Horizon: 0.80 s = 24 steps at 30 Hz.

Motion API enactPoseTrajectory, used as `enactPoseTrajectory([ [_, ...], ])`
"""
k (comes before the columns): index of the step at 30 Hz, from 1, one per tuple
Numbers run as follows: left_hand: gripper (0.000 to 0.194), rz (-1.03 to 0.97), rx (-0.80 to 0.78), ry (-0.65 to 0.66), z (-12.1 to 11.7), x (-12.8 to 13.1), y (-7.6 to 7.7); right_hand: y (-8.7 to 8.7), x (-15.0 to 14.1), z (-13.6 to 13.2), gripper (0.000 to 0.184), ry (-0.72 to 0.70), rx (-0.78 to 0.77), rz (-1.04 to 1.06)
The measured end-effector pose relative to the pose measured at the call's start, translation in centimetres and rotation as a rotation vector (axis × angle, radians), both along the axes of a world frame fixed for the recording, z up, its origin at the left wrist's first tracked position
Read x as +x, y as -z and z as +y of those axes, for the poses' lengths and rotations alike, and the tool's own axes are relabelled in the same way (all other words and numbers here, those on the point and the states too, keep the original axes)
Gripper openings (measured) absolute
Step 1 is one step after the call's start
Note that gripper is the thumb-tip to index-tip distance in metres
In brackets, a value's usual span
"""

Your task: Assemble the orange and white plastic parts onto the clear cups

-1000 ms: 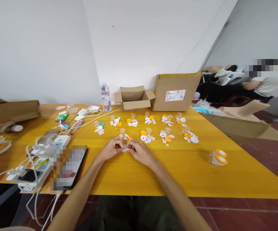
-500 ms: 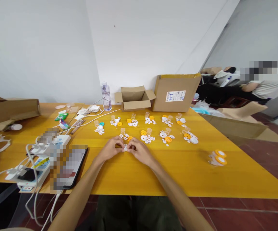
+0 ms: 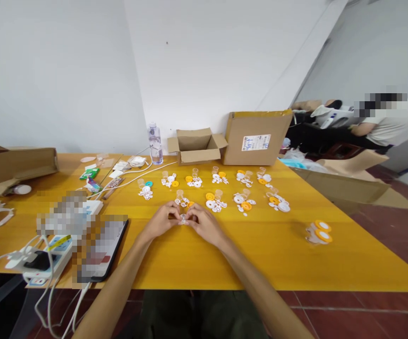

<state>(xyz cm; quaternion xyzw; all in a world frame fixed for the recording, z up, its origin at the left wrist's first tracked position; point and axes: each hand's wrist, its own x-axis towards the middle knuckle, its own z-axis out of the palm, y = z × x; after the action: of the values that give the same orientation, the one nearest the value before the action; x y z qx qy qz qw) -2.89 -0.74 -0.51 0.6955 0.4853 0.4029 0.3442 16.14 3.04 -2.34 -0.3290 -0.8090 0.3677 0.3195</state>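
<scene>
My left hand (image 3: 164, 220) and my right hand (image 3: 203, 221) meet low over the yellow table (image 3: 204, 263). Both pinch one small clear plastic piece (image 3: 183, 219) between thumbs and fingertips; its exact kind is too small to make out. Just beyond the fingers lie a clear cup (image 3: 180, 193), white perforated pieces (image 3: 182, 202) and an orange ring (image 3: 190, 205), partly hidden by my right hand. Farther back are several similar groups of clear cups, white discs (image 3: 211, 204) and orange rings (image 3: 210, 196). One group has a teal ring (image 3: 149, 184).
Two orange-lidded clear containers (image 3: 322, 231) stand at the right. A phone (image 3: 107, 249), power strips (image 3: 60, 242) and cables lie left. Behind are a water bottle (image 3: 155, 143), an open carton (image 3: 198, 146) and a larger box (image 3: 256, 139). A person (image 3: 380, 125) sits far right.
The view has shifted slightly. Both hands stay together, pinching the small clear piece, with barely any movement of the fingers.
</scene>
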Motion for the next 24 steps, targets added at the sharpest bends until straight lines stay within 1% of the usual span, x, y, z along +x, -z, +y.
enactPoseTrajectory([
  [3,0.018,0.008,0.0,0.001,0.01,0.01,0.04,-0.12,-0.05,-0.07,0.012,0.004,-0.009,0.004],
  [9,0.008,0.07,0.013,-0.025,0.01,-0.03,-0.1,-0.3,0.03,-0.07,0.014,-0.01,-0.045,-0.008],
  [15,0.009,0.093,0.005,-0.011,-0.01,-0.05,-0.24,0.0,0.15,0.08,0.013,-0.032,-0.02,0.003],
  [20,0.012,0.083,0.002,0.002,-0.07,-0.11,-0.3,-0.32,0.18,-0.11,0.014,-0.028,0.02,-0.009],
  [24,0.012,0.07,0.0,0.006,-0.07,-0.11,-0.4,-0.65,0.22,-0.24,0.015,-0.02,0.024,-0.028],
])
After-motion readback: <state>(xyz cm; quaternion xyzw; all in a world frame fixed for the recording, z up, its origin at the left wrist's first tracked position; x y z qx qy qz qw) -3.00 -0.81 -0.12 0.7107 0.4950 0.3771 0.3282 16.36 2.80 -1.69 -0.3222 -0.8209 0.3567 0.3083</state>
